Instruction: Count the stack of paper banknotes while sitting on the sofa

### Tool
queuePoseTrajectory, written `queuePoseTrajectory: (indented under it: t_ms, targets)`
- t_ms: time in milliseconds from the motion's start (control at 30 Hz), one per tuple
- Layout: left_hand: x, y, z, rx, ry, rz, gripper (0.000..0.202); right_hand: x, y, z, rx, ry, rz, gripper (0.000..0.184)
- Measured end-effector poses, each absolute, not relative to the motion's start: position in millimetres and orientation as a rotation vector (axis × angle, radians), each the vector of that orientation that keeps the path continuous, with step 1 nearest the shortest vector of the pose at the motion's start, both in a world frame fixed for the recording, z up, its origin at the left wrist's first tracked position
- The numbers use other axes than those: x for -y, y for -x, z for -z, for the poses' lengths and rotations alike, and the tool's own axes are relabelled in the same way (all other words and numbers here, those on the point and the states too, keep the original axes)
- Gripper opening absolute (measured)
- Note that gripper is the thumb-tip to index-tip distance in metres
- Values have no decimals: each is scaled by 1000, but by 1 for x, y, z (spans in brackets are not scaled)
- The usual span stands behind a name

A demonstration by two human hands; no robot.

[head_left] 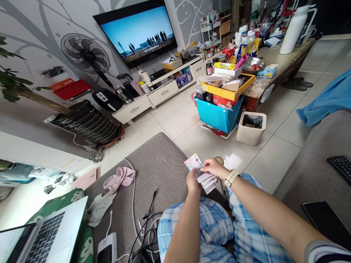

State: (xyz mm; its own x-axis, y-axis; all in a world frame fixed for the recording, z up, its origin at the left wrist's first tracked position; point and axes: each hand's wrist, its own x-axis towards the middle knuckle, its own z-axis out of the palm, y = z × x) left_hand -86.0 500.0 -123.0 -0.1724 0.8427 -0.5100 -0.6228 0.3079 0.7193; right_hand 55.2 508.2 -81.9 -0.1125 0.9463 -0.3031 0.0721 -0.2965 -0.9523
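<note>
A small stack of banknotes (194, 161) is held over my lap, near the edge of the grey couch seat. Closed around the notes from the left is my left hand (193, 182), its thumb lying on top. My right hand (214, 167), with a pale watch (232, 178) on the wrist, pinches the notes at their upper right side. Several note ends (207, 182) fan out below my fingers. Parts of the notes are hidden behind both hands.
Cables, a pink cloth (120, 179) and a laptop (46, 233) lie on the couch to the left. A phone (327, 221) and a remote (340, 167) rest on the right seat. Ahead stand a beige bin (251, 135), a blue basket (216, 115) and a crowded table (285, 60).
</note>
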Motion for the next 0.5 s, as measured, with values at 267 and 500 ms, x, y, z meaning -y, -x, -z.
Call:
queuePoseTrajectory:
  t_ms: [267, 500]
  targets:
    - [-497, 84, 113, -1175, -353, -1299, 20, -509, -57, 78, 1200, 1689, -1211, 23]
    - [-495, 81, 107, -1160, -384, -1292, 24, -512, -56, 79, 1258, 1673, -1203, 19]
